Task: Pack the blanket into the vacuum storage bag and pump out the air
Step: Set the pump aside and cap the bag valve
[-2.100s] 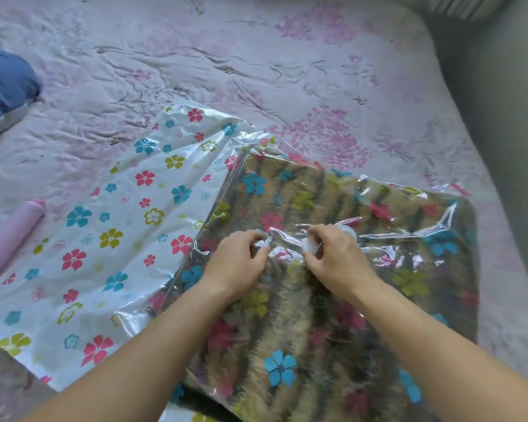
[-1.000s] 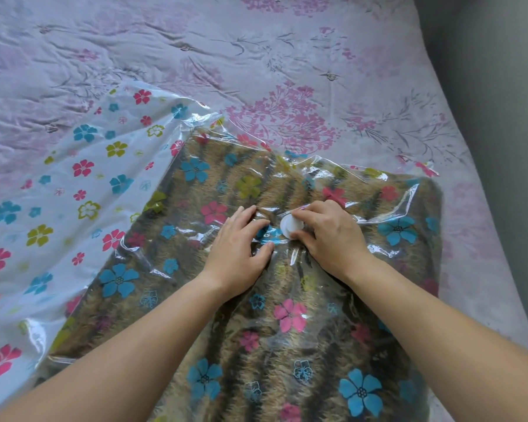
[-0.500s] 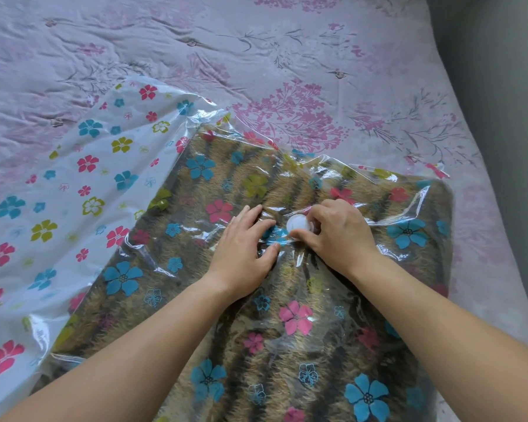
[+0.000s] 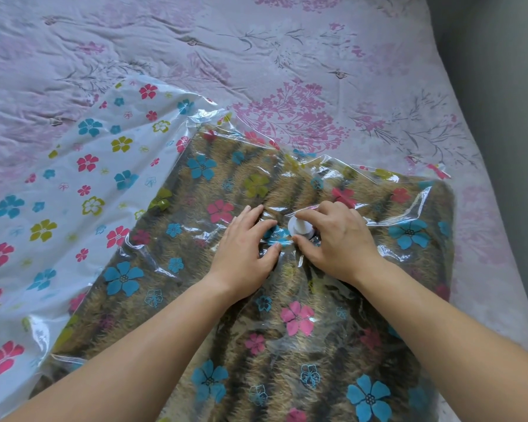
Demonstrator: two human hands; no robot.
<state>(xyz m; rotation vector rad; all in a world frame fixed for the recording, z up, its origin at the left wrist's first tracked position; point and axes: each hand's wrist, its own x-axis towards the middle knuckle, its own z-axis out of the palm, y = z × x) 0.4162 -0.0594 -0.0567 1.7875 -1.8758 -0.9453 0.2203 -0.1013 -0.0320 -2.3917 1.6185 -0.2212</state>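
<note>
Vacuum storage bag (image 4: pixel 73 190) (clear w/ flower print) lies flat on bed (image 4: pixel 256 56); empty section at 9 o'clock, filled section centre to 4 o'clock. Blanket (image 4: pixel 195 300), brown striped, is inside the bag. Left hand (image 4: pixel 244 248): palm down on the film, fingers spread, gripping nothing, just at 9 o'clock of valve (image 4: pixel 299 228). Valve: white, round, approx. frame centre. Right hand (image 4: pixel 339 242): thumb and forefinger pinched on the valve from 3 o'clock.
</note>
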